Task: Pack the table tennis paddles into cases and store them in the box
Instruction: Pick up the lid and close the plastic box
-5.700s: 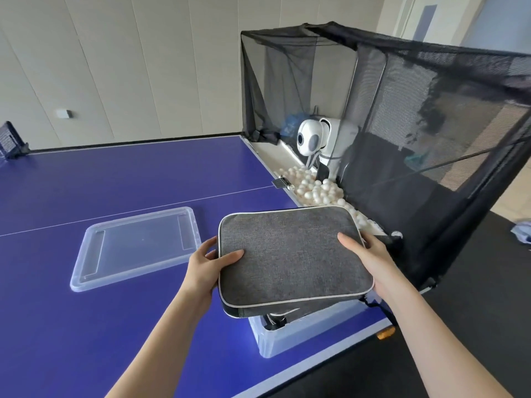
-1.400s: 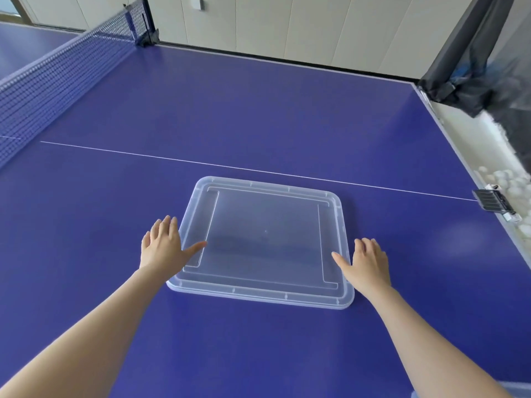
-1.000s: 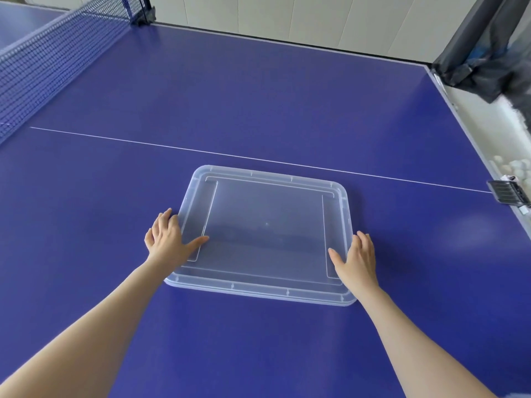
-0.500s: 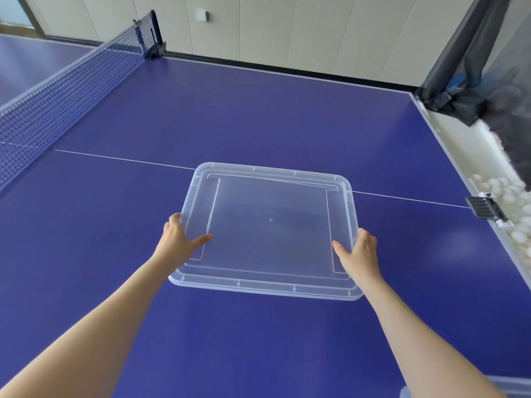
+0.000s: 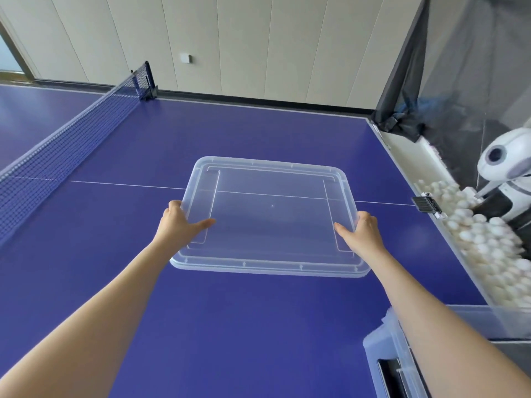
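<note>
Hands: left hand [image 5: 179, 225] and right hand [image 5: 360, 232] each grip one end of the clear lid [image 5: 270, 219], held above the tabletop [image 5: 230, 326].
Box [image 5: 385, 349]: lower right, uncovered.
Progress: probably near the end; the lid is not yet on.

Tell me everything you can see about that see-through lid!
The lid is clear, slightly frosted plastic, a rounded rectangle with a raised rim and grooved border. It is held nearly flat, seemingly just above the blue table. The left hand and right hand grip its side edges, thumbs on top.
</note>
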Tool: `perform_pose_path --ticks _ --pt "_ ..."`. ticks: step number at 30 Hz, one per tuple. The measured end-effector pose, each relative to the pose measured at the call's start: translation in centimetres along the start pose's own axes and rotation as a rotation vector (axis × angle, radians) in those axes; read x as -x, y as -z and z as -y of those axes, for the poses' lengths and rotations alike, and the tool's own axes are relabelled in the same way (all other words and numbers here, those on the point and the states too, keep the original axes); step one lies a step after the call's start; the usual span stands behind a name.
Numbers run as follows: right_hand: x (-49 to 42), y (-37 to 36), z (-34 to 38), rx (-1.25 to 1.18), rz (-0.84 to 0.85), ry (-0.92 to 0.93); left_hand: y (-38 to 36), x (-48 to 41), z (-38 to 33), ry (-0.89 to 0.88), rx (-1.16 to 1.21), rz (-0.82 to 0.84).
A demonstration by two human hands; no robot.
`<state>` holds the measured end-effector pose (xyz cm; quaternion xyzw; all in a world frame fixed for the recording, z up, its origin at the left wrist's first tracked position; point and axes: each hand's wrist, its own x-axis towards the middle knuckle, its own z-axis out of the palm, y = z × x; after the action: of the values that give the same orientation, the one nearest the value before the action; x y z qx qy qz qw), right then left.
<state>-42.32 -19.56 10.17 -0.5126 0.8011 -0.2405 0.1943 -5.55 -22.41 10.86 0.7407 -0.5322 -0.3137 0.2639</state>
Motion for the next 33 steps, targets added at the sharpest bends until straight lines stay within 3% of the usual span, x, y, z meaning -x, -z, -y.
perform_pose_path --ticks 13,25,33 --pt "4.4 10.8 -7.9 -0.041 -0.101 0.022 -2.6 12.0 -7.1 -0.036 0.103 -0.039" --pt "6.3 23.8 -24.3 -0.008 -0.050 0.081 -17.4 28.4 -14.2 0.032 0.195 -0.083" --pt "11.2 27.6 -35.1 0.035 0.018 0.010 -25.0 38.0 -14.7 0.101 0.124 -0.046"
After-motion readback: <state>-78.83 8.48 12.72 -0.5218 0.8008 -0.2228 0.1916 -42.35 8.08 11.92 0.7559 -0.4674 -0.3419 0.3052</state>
